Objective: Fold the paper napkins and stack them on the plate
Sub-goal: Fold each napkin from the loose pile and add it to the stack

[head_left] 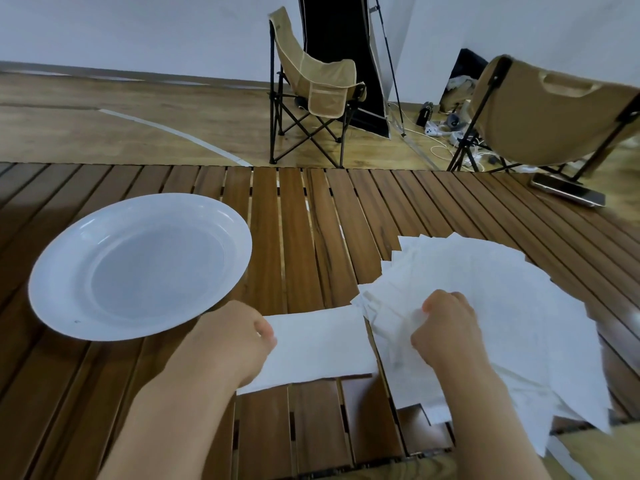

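Left hand pinched one end of a napkin lying near the table's front edge, right hand gripped the fanned napkin pile at the right edge, plate sat left, holding nothing.

Photo studio, backdrop stand (camping chairs)

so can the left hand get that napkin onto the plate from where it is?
Probably yes. The left hand grips the napkin right beside the plate, which holds nothing, and only bare table lies between them.
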Demonstrator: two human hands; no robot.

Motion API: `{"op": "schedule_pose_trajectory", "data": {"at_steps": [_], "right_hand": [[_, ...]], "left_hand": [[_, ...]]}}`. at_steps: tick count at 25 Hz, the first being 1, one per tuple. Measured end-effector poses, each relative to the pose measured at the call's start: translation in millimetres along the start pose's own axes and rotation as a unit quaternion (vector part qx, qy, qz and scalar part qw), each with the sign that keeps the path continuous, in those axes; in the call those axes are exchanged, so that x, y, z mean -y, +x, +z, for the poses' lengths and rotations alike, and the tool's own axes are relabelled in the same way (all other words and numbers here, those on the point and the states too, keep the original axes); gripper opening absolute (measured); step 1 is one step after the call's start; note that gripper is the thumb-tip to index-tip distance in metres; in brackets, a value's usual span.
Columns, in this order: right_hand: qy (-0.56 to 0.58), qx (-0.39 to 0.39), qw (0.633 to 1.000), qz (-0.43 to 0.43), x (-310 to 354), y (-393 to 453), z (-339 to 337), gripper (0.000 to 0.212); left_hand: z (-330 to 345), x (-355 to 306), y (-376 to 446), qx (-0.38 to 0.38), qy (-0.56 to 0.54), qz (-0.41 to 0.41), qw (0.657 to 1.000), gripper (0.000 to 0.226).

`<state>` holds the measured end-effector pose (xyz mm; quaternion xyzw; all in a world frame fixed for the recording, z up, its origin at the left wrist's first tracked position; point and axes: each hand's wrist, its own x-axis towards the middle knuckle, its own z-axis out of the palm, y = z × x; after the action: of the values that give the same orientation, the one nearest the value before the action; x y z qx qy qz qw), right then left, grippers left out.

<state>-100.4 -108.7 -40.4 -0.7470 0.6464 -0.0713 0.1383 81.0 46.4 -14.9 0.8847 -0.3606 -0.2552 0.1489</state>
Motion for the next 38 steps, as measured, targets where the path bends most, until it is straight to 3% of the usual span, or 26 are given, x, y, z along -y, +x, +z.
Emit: {"op": "schedule_pose_trajectory", "data": {"at_steps": [6,10,14,17,22,24,26,28,32,34,36,38], "right_hand": [[0.08,0.032,0.996,0.028,-4,5,-19,0.016],[0.105,-0.015,0.994,0.022,-2,5,-22,0.017],[0.143,-0.085,0.982,-0.084,11,-2,-42,0.031],[0.317,-0.036,0.937,-0.143,25,-10,-54,0.028],[0.494,0.099,0.856,-0.116,33,-24,-62,0.033],[0.578,0.146,0.797,-0.093,35,-27,-67,0.033],[0.63,0.174,0.753,-0.068,36,-30,-73,0.03],[0.644,0.171,0.744,-0.039,34,-28,-74,0.029],[0.61,0.131,0.778,0.074,29,-19,-65,0.025],[0.594,0.142,0.784,0.11,29,-18,-64,0.028],[0.598,0.179,0.775,0.098,31,-21,-67,0.033],[0.604,0.233,0.761,0.045,32,-24,-69,0.03]], "left_hand": [[-12,8,0,-0.029,-0.049,-0.016,0.998,0.022],[-12,7,-1,-0.029,-0.054,0.011,0.998,0.023],[-14,4,-1,-0.025,-0.061,0.037,0.997,0.029],[-14,4,-2,-0.007,-0.063,0.056,0.996,0.045],[-21,-3,-5,0.002,-0.135,0.097,0.986,0.094],[-26,-6,-7,0.003,-0.176,0.116,0.978,0.106],[-29,-6,-7,0.019,-0.254,0.148,0.956,0.099],[-31,-6,-8,0.028,-0.326,0.169,0.93,0.084],[-40,-14,-15,-0.023,-0.349,0.176,0.92,0.057],[-42,-18,-18,-0.058,-0.352,0.191,0.914,0.057],[-42,-19,-18,-0.094,-0.354,0.199,0.909,0.067],[-40,-16,-14,-0.149,-0.353,0.187,0.904,0.061]]}}
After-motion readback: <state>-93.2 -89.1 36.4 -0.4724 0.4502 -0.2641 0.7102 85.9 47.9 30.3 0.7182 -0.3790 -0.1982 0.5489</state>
